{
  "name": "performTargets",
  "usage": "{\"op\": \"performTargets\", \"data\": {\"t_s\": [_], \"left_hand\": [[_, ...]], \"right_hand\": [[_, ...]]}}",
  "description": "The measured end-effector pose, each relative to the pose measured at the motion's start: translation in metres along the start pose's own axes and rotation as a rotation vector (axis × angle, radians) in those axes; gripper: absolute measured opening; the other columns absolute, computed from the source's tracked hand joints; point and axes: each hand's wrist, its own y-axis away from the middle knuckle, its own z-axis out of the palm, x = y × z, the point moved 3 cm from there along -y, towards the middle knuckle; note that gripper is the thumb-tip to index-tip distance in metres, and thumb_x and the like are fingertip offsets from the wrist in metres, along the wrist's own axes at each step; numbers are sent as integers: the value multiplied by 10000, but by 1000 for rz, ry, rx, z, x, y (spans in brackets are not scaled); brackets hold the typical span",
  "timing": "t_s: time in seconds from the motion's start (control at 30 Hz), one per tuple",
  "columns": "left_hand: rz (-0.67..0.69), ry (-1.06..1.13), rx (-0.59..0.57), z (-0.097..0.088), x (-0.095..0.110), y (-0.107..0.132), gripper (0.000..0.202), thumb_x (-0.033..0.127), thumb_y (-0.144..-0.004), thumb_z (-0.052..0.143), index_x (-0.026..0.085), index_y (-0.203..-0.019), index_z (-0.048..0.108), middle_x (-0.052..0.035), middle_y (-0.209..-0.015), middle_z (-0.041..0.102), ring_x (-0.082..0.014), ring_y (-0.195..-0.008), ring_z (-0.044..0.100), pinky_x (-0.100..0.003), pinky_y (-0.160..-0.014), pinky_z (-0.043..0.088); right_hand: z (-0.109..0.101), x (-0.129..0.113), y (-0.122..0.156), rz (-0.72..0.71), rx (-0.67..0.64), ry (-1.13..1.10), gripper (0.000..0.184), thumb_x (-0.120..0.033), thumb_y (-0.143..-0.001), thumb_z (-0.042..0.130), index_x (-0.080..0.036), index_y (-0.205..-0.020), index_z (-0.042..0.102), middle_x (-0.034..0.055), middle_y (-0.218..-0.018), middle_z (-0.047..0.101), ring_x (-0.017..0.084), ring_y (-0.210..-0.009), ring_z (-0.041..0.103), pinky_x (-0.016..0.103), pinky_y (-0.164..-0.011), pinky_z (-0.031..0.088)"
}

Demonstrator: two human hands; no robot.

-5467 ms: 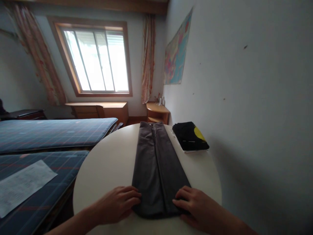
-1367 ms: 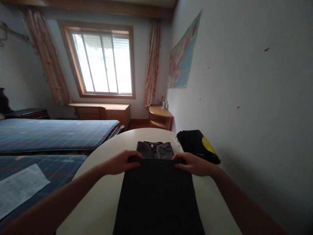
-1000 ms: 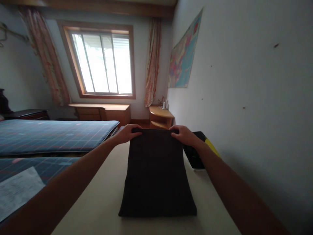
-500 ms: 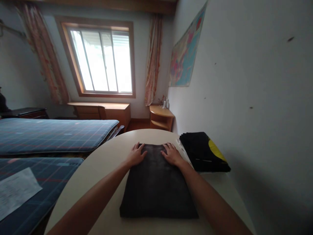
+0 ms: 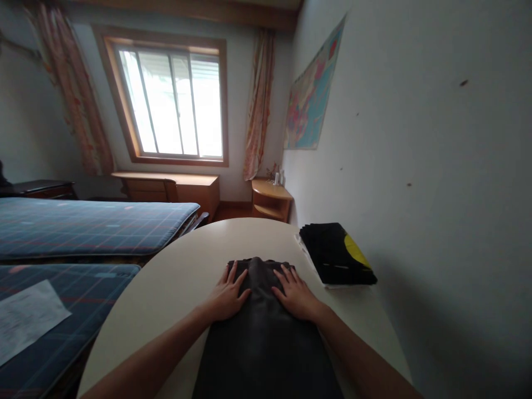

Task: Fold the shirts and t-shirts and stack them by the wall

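Note:
A dark grey folded garment [image 5: 266,349] lies on the round white table [image 5: 166,299] in front of me, and its near end runs out of the bottom of the view. My left hand [image 5: 228,293] rests flat on its far left corner with the fingers spread. On the far right corner lies my right hand [image 5: 297,293], palm down, fingers apart too. Between the two hands the cloth bulges up in a ridge with wrinkles. What kind of garment it is I cannot tell.
A folded pile of black cloth [image 5: 332,255] with a yellow patch and white cloth beneath it sits at the table's right, near the wall. To the left stand beds with blue plaid mattresses [image 5: 95,224]; a paper sheet [image 5: 31,316] lies on the nearer one.
Both hands and the dark garment have come nearer to me along the table. The cloth between the hands, flat before, now bunches up. The view has shifted slightly.

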Motion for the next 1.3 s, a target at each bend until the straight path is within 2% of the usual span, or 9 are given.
{"op": "performTargets", "data": {"t_s": [0.1,0.2,0.37,0.63,0.83,1.0,1.1,1.17,1.3], "left_hand": [[-70,28,1,-9,-1,10,804,577,-887,472,163,-1538,246,-172,-1620,62,-362,-1474,132,-470,-1159,236],[-186,26,79,-26,-10,-3,778,486,-882,499,71,-1503,280,-238,-1538,310,-337,-1411,336,-430,-1123,299],[-345,102,210,-33,-25,-22,560,348,-890,510,116,-1392,419,-190,-1261,629,-290,-1168,603,-390,-968,433],[-190,350,423,-33,-27,-18,395,254,-882,502,193,-1273,500,-89,-1104,684,-204,-879,685,-331,-851,493],[-157,555,565,-42,-29,-25,364,352,-901,495,190,-1227,514,-93,-1134,657,-181,-785,678,-319,-774,527],[-209,447,427,-28,-36,-29,368,269,-892,514,186,-1250,512,-92,-1111,681,-191,-816,683,-346,-837,524],[-168,311,533,-37,-24,-20,398,299,-907,494,186,-1288,508,-130,-1328,572,-246,-1073,631,-420,-990,462],[-35,167,583,-44,-6,-10,421,331,-913,492,220,-1318,509,-104,-1457,463,-268,-1289,488,-452,-1091,374],[286,34,270,-33,27,1,515,413,-951,458,302,-1452,413,-27,-1567,327,-241,-1439,294,-441,-1173,255]], "right_hand": [[-9,5,14,-33,-13,-28,678,-585,-912,453,-233,-1488,382,97,-1583,255,323,-1437,251,460,-1149,235],[-22,14,4,18,95,-49,643,-470,-889,531,-149,-1437,432,159,-1478,406,274,-1337,416,379,-1098,323],[-24,20,-15,242,299,-45,497,-375,-905,518,-133,-1339,511,166,-1320,551,257,-1216,530,347,-1002,407],[-20,22,-12,-2,481,-336,252,-194,-842,484,-184,-1061,608,86,-1098,626,196,-1028,604,311,-959,450],[-30,42,-16,-40,682,-460,319,-214,-847,435,-181,-1115,605,99,-1148,614,215,-1078,576,358,-988,453],[-26,33,-18,9,546,-247,417,-163,-856,427,-188,-1227,615,98,-1296,555,201,-1224,507,357,-1101,361],[-32,7,-8,-56,494,-97,369,-257,-921,449,-198,-1225,649,98,-1413,489,232,-1307,434,387,-1145,279],[-33,-14,2,-180,394,-54,434,-400,-939,483,-238,-1328,587,80,-1482,433,260,-1377,352,443,-1178,185],[-16,-35,15,-384,4,-50,625,-637,-939,387,-345,-1491,364,-5,-1583,278,270,-1480,135,503,-1191,63]]}}
